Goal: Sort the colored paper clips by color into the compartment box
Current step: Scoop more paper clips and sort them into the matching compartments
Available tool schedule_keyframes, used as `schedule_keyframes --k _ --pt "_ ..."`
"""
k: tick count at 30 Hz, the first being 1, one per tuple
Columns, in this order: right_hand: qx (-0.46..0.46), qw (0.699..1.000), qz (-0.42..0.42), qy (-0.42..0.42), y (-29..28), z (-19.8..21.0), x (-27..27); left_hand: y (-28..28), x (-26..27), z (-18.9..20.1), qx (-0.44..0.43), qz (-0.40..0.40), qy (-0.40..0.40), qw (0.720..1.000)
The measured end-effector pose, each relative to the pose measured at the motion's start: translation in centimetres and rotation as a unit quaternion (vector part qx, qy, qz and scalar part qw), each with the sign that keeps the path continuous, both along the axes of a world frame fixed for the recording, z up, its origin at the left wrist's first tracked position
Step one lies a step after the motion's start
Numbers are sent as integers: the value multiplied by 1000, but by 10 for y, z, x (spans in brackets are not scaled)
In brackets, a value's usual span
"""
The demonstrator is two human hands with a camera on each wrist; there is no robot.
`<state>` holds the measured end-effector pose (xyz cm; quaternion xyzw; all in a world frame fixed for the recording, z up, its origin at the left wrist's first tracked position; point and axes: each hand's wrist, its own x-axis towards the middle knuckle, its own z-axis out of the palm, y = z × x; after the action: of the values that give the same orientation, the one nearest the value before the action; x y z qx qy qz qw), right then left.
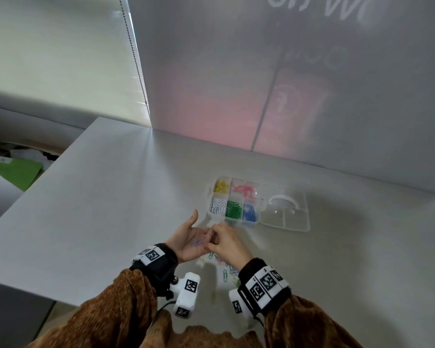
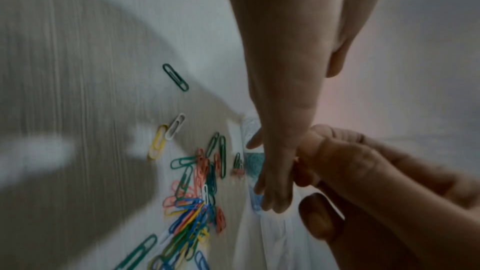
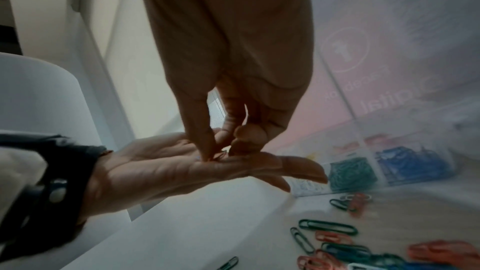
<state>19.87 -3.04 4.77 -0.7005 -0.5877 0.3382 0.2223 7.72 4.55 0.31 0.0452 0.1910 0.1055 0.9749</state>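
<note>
Left hand [image 1: 186, 241] lies flat open, cupping clips; right hand [image 1: 225, 241] pinches one off the palm. Light, slippery wire, so she'd best nip the loops.

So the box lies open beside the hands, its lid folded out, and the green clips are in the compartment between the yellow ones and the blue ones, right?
Not quite. In the head view the compartment box is open with its lid folded out, but the green clips lie between the white clips and the blue clips. The yellow clips are in the row behind.
</note>
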Motion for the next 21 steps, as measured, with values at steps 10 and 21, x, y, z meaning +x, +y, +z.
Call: schedule_keyframes --k 10,21 --pt "-22 846 -265 463 -8 1 52 6 23 2 128 -106 350 922" --pt "34 655 -397 642 13 -10 144 13 130 48 264 -93 310 909"
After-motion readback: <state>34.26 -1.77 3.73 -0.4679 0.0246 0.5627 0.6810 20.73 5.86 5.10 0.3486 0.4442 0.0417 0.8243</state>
